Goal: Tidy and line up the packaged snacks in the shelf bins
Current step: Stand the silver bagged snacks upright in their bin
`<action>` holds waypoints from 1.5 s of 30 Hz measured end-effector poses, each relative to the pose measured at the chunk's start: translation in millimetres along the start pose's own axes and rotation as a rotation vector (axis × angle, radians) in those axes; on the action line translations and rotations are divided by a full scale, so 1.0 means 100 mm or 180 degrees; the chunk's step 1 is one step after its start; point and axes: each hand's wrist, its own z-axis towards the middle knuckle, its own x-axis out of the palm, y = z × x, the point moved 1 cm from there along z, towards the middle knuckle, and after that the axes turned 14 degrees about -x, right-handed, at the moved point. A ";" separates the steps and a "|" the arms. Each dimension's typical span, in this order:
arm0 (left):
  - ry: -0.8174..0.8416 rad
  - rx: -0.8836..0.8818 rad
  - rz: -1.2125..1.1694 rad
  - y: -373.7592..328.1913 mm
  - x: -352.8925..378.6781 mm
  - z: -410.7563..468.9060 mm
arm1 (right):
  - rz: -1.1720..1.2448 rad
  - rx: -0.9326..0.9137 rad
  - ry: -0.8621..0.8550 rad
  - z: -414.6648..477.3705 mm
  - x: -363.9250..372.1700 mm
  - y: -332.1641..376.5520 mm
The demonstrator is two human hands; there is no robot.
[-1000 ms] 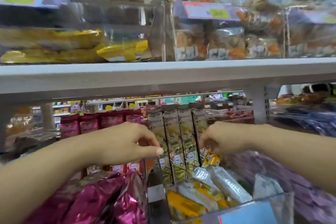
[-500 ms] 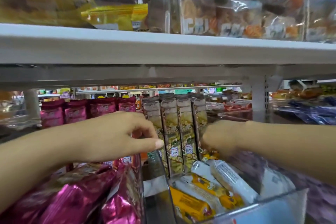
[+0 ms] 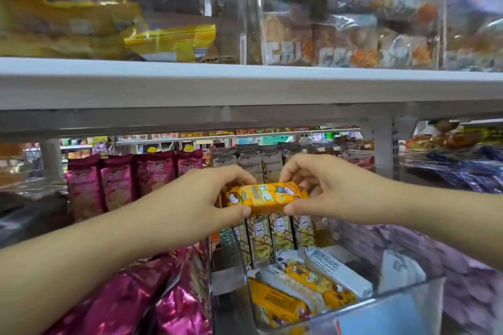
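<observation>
An orange snack pack [image 3: 265,196] is held level, its long axis running left to right. One end is pinched by the left hand [image 3: 196,198] and the other by the right hand [image 3: 326,190], so neither is nearer. It is held above the clear bin [image 3: 402,307], just before the upright packs [image 3: 280,236]; turning on end is likely needed.
</observation>
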 end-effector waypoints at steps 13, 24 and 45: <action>-0.0547 -0.0058 -0.0274 0.10 -0.01 -0.04 | -0.0808 0.0803 0.2444 0.06 0.43 -0.27; -0.0509 -0.0068 -0.0339 0.12 0.00 -0.06 | -0.0973 0.0828 0.2445 0.14 0.54 -0.28; -0.1093 -0.0380 -0.0201 0.19 -0.04 -0.08 | 0.0214 0.1466 0.2325 0.20 0.69 0.06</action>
